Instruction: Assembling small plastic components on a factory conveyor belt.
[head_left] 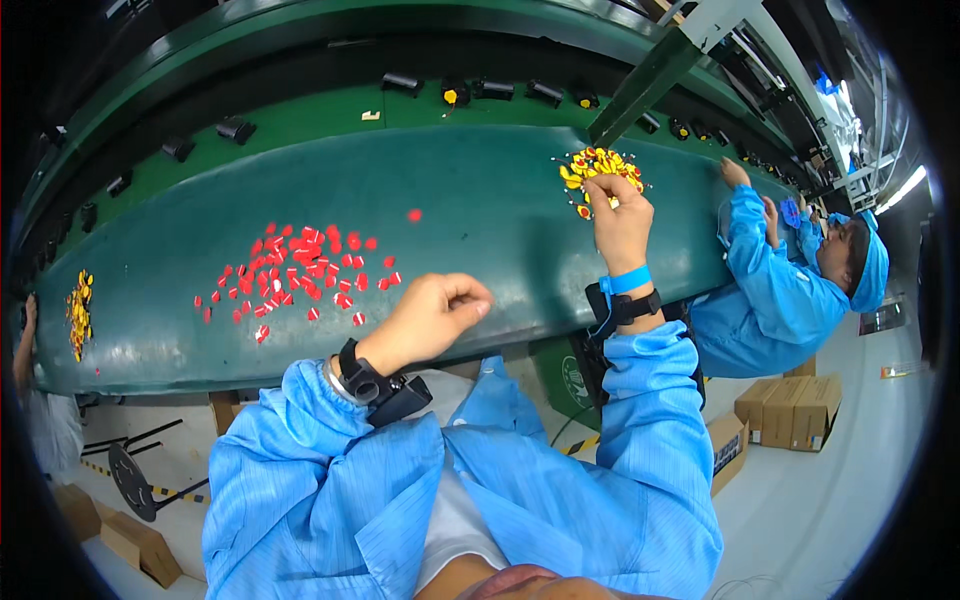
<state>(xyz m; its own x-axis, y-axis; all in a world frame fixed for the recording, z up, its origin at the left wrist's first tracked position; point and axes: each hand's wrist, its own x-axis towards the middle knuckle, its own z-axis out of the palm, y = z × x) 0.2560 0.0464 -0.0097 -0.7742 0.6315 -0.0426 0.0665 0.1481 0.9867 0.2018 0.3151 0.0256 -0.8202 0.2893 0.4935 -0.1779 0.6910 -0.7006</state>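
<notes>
Green counter point(480, 200), long, curved by the lens. Brown cardboard boxes point(790, 410) on the floor lower right, beside a co-worker in blue point(770, 290); more boxes point(130, 540) lower left. Red parts point(300, 270) scattered mid-counter, just beyond the left hand point(430, 320), which is curled into a loose fist at the counter edge; cannot tell if it holds anything. Yellow parts pile point(598, 170) upper right; right hand point(620, 225) is at its near edge, fingers pinched together on the pieces. Second yellow pile point(78, 310) far left.

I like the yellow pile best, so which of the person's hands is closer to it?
The right. The right hand reaches up into the pile of small yellow and red parts, fingertips touching it. The left hand is curled far off, below the scattered red pieces.
</notes>
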